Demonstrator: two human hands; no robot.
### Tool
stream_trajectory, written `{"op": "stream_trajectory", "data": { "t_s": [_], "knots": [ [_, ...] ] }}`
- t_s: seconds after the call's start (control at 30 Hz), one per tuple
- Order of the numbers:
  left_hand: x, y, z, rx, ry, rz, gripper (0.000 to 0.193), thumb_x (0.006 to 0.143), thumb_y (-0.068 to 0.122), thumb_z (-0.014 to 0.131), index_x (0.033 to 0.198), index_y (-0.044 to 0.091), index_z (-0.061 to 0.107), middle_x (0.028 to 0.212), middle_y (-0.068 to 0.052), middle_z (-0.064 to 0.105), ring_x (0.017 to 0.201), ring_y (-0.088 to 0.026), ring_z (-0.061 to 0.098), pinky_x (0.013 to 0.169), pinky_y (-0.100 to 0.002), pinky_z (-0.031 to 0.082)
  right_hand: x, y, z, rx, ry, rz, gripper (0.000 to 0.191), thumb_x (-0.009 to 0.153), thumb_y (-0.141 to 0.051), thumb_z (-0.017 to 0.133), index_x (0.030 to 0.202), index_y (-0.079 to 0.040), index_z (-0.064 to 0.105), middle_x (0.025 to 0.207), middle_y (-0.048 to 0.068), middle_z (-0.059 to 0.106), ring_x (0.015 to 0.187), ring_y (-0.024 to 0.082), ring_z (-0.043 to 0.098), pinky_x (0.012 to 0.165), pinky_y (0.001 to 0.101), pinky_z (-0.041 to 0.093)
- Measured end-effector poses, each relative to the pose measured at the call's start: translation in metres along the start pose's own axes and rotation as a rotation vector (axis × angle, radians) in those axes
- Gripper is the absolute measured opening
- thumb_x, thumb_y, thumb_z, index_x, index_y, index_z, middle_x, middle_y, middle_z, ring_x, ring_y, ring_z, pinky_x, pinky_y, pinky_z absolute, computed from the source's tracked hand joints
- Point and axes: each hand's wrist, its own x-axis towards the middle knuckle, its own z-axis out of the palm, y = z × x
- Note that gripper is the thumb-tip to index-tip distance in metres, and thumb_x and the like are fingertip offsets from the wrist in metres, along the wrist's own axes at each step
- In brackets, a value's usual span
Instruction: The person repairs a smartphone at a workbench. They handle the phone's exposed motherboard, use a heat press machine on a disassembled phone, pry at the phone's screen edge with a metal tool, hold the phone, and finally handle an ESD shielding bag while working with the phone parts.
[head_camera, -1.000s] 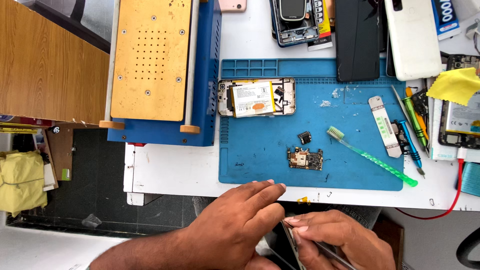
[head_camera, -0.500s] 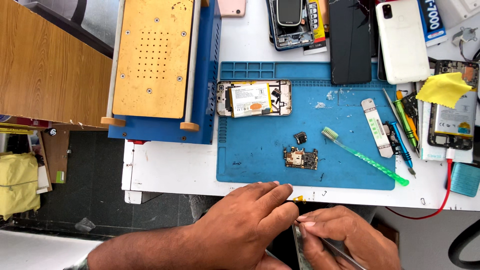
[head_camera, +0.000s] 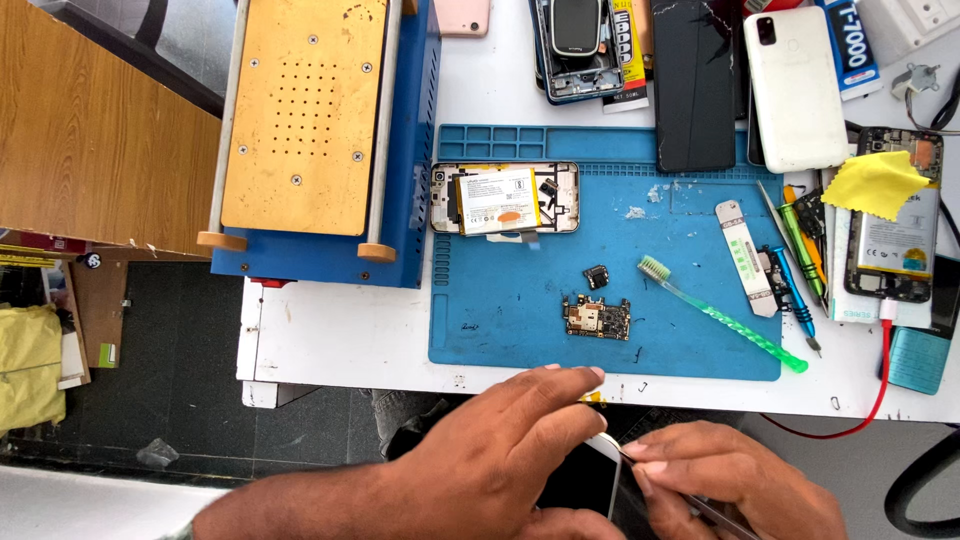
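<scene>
Below the table's front edge, my left hand (head_camera: 490, 460) wraps around a white-framed phone (head_camera: 590, 475) with a dark screen. My right hand (head_camera: 730, 480) pinches a thin metal tool (head_camera: 715, 510) against the phone's edge. On the blue work mat (head_camera: 500, 310) lie an opened phone with its battery showing (head_camera: 505, 198), a small circuit board (head_camera: 596, 318), a tiny black part (head_camera: 596, 276) and a green toothbrush (head_camera: 722, 316).
A blue machine with an orange perforated plate (head_camera: 305, 110) stands at the table's left. Several phones and parts, including a white phone back (head_camera: 795, 85), a black screen (head_camera: 693, 80) and screwdrivers (head_camera: 800, 260), crowd the right side. A wooden board (head_camera: 90, 130) lies left.
The view has shifted slightly. My hands have come a little up and apart, so the white phone now shows between them.
</scene>
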Motion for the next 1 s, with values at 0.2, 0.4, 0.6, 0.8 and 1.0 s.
{"op": "stream_trajectory", "data": {
  "t_s": [0.2, 0.4, 0.6, 0.8, 1.0],
  "knots": [
    [-0.004, 0.005, 0.023, -0.038, 0.153, 0.027, 0.053, 0.102, 0.04, 0.08, 0.127, 0.006, 0.048, 0.135, -0.015, 0.063, 0.136, -0.031, 0.064, 0.126, -0.056, 0.045, -0.019, 0.007, -0.005, -0.053, 0.081, 0.121, 0.022, 0.083, -0.003, 0.081, 0.098, -0.012, 0.068, 0.091, 0.007, 0.076, 0.091, 0.018, 0.079, 0.078, 0.0314, 0.066],
    [-0.006, 0.002, 0.033, -0.037, 0.113, 0.067, 0.051, 0.105, 0.036, 0.077, 0.134, 0.005, 0.048, 0.145, -0.017, 0.061, 0.144, -0.034, 0.062, 0.132, -0.058, 0.042, -0.026, 0.01, -0.021, -0.05, 0.018, 0.163, 0.03, 0.078, -0.006, 0.085, 0.101, -0.012, 0.068, 0.092, 0.007, 0.078, 0.093, 0.019, 0.08, 0.08, 0.0326, 0.067],
    [-0.006, 0.003, 0.042, -0.053, 0.114, 0.043, 0.022, 0.111, 0.018, 0.062, 0.126, 0.008, 0.05, 0.146, -0.016, 0.063, 0.146, -0.031, 0.059, 0.132, -0.062, 0.039, -0.039, 0.022, -0.026, -0.074, -0.087, -0.044, 0.024, 0.087, -0.009, 0.083, 0.104, -0.016, 0.068, 0.107, 0.008, 0.082, 0.107, 0.019, 0.083, 0.092, 0.0361, 0.064],
    [-0.002, 0.003, 0.04, -0.099, 0.174, 0.079, 0.025, 0.115, 0.016, 0.066, 0.127, 0.008, 0.046, 0.161, -0.026, 0.051, 0.155, -0.036, 0.049, 0.135, -0.058, 0.037, -0.054, 0.043, -0.039, 0.063, -0.343, 0.038, 0.02, 0.09, -0.009, 0.076, 0.11, -0.009, 0.07, 0.11, 0.015, 0.078, 0.109, 0.027, 0.079, 0.094, 0.0448, 0.063],
    [0.011, 0.008, 0.045, -0.757, 0.283, -0.05, 0.051, 0.104, 0.035, 0.067, 0.132, 0.004, 0.038, 0.159, -0.024, 0.031, 0.151, -0.034, 0.042, 0.122, -0.051, 0.043, -0.052, 0.041, -0.059, 0.232, -0.375, 0.118, 0.016, 0.094, -0.007, 0.07, 0.109, -0.004, 0.07, 0.11, 0.021, 0.077, 0.11, 0.034, 0.077, 0.096, 0.0513, 0.063]
  ]
}}
